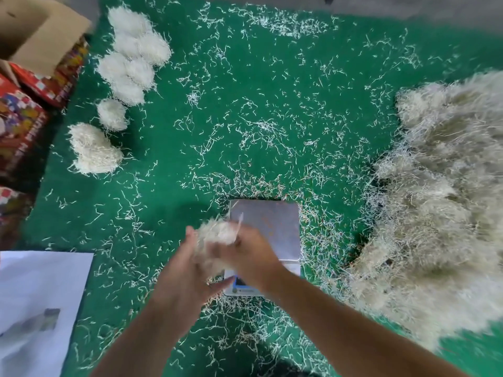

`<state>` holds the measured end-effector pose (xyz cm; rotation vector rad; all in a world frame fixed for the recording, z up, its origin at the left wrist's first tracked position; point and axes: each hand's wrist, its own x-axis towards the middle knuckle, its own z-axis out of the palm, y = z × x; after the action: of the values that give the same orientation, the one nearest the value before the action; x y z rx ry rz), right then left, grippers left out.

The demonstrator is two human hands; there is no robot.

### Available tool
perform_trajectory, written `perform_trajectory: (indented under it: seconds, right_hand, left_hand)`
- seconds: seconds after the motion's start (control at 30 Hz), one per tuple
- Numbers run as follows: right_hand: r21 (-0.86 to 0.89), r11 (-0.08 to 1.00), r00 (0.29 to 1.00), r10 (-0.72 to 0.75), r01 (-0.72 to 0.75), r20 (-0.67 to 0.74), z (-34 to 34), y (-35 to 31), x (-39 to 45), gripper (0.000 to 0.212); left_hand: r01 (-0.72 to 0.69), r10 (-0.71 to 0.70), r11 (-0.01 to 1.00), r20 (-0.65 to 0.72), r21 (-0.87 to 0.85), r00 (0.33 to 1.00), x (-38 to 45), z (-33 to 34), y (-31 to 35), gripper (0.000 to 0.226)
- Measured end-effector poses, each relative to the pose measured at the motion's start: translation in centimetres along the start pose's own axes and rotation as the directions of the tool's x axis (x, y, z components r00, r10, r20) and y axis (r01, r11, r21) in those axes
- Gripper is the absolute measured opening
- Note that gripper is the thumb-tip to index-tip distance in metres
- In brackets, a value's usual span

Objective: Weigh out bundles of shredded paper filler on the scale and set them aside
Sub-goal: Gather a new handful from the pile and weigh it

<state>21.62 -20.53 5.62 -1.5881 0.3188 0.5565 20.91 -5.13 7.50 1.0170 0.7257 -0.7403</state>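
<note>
You hold one bundle of shredded paper (217,238) between both hands, left hand (179,270) and right hand (245,254) curled around it, just above the near-left corner of the scale (272,227) (platform bare). Step in hand looks like compacting a weighed portion. Next, carry it far left beside the finished bundles (128,66), keeping it together.

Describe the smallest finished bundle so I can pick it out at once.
Start at the cardboard box in the far left corner; a row of white shredded-paper bundles runs toward the person. The smallest bundle is second from the near end, standing apart, rounder and smaller than its neighbours.
</note>
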Motion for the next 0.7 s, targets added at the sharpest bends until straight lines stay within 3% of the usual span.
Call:
perform_trajectory:
  seconds: [0.07, 0.13, 0.2, 0.27, 0.33, 0.4, 0.43, 0.47, 0.53, 0.57, 0.63, 0.7]
  right_hand:
    - [-0.172, 0.984, 0.993, -0.059, 0.041, -0.102, 2.8, 0.2, -1.8, 0.042]
    - [-0.399, 0.911, 0.958, -0.203, 0.108, -0.204, 4.1, 0.0, -3.0, 0.038]
    - [-0.603, 0.786, 0.938, -0.299, 0.138, -0.175, 4.5, -0.3, -4.0, 0.035]
    - [-0.668, 0.728, 0.94, -0.318, 0.157, -0.126, 4.7, -0.4, -5.3, 0.039]
    - [-0.451, 0.883, 0.969, -0.211, 0.133, -0.127, 5.0, -0.1, -7.0, 0.047]
    - [0.062, 0.998, 0.985, 0.019, -0.009, -0.169, 5.2, -0.2, -8.4, 0.051]
    - [0.363, 0.924, 0.972, 0.182, -0.119, -0.145, 5.1, -0.3, -8.9, 0.048]
    - [0.615, 0.754, 0.943, 0.328, -0.231, -0.048, 5.0, -0.3, -9.2, 0.048]
    - [0.84, 0.391, 0.898, 0.379, -0.376, 0.225, 5.0, -0.4, -9.5, 0.064]
    - [0.873, 0.28, 0.891, 0.344, -0.4, 0.298, 5.2, -0.5, -9.7, 0.069]
    - [0.903, 0.219, 0.896, 0.341, -0.37, 0.284, 6.2, -1.0, -10.2, 0.061]
    - [0.901, 0.233, 0.889, 0.376, -0.365, 0.263, 6.8, -1.1, -10.7, 0.063]
  left_hand:
    - [-0.022, 0.017, 0.998, -0.077, -0.06, 0.997, -0.7, 2.0, 0.5, 0.057]
    - [-0.071, 0.06, 0.997, -0.266, -0.03, 0.962, -1.6, 2.9, 0.5, 0.059]
    - [-0.122, 0.124, 0.992, -0.297, 0.026, 0.947, -2.2, 2.8, -0.1, 0.052]
    - [-0.17, 0.199, 0.977, -0.275, 0.126, 0.941, -2.7, 2.0, -1.1, 0.043]
    - [-0.251, 0.316, 0.938, -0.295, 0.237, 0.902, -2.7, 1.0, -1.4, 0.031]
    - [-0.333, 0.448, 0.87, -0.302, 0.364, 0.841, -3.0, 0.9, -1.2, 0.026]
    - [-0.366, 0.5, 0.837, -0.298, 0.407, 0.813, -3.1, 0.8, -1.3, 0.029]
    - [-0.423, 0.577, 0.772, -0.244, 0.475, 0.78, -3.5, 0.9, -1.6, 0.034]
    - [-0.545, 0.699, 0.59, -0.039, 0.595, 0.714, -4.7, 1.3, -3.0, 0.035]
    - [-0.593, 0.726, 0.498, 0.07, 0.632, 0.684, -5.5, 1.5, -4.0, 0.035]
    - [-0.669, 0.776, 0.255, 0.265, 0.698, 0.572, -6.8, 1.5, -5.8, 0.037]
    - [-0.648, 0.79, 0.052, 0.365, 0.76, 0.492, -7.1, 0.7, -7.0, 0.035]
